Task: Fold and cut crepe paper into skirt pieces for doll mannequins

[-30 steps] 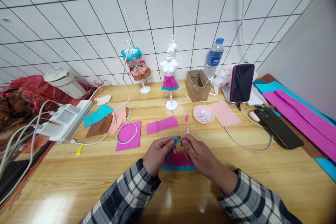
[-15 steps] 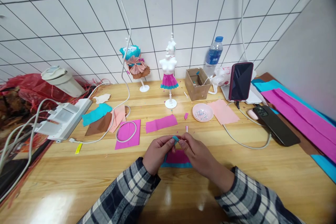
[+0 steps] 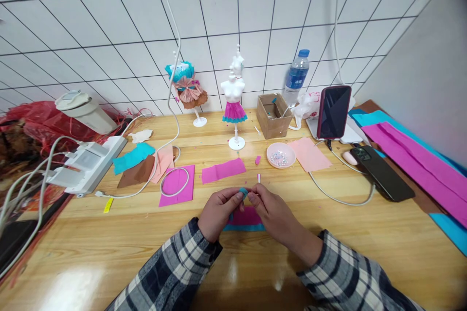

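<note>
The small turquoise strip [image 3: 243,191] I pinched in my left hand [image 3: 216,211] looked matt and papery, as did the flat magenta-and-turquoise sheet [image 3: 248,216] beneath it. My black-and-white plaid sleeves [image 3: 171,269] were of dull, soft-looking cloth. Under them I had a smooth, pale wooden tabletop [image 3: 127,233], glossy enough to throw back bright patches of light. Before me, the white dress-form stand [image 3: 232,90] looked like smooth plastic, its magenta skirt [image 3: 234,111] matt and finely gathered. The round pink dish [image 3: 270,161] seemed plastic, its tiny beads [image 3: 279,158] glittering; the open brown box [image 3: 275,129], cardboard; the crumpled red bag [image 3: 44,119], thin, shiny plastic.
</note>
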The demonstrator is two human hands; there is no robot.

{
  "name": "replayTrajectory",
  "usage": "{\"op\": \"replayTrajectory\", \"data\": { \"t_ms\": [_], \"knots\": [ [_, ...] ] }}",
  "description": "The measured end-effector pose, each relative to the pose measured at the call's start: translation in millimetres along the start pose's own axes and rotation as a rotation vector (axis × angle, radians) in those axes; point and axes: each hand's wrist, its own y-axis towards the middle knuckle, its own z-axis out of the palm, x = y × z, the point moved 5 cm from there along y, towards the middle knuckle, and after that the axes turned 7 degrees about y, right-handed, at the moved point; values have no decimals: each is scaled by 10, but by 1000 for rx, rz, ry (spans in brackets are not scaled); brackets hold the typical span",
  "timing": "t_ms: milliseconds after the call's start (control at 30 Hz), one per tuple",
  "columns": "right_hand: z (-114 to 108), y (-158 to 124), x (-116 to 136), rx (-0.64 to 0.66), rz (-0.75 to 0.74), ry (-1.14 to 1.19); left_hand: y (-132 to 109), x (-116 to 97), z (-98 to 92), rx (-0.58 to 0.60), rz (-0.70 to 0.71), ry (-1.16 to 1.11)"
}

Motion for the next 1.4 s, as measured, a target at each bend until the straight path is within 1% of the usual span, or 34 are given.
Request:
{"op": "replayTrajectory", "data": {
  "t_ms": [233,467,567,700,833,933,1133,1400],
  "knots": [
    [1,-5,18,15,-10,27,-3,-7,-6,-5,12,27],
    [-6,-24,20,12,53,40,-1,-26,-12,-15,10,21],
    [-3,-18,17,4,48,51,3,-28,2,-5,9,12],
    [5,-1,-26,-3,53,71,-8,-44,20,7,13,6],
    [14,9,-89,-21,84,139,-21,-76,45,43,35,27],
    [27,6,-107,-33,96,166,-23,-92,53,40,47,33],
    [25,-11,-91,-61,93,163,-24,-104,70,49,69,46],
    [-1,-3,-88,-65,104,131,-17,-75,66,51,72,73]
  ]
}}
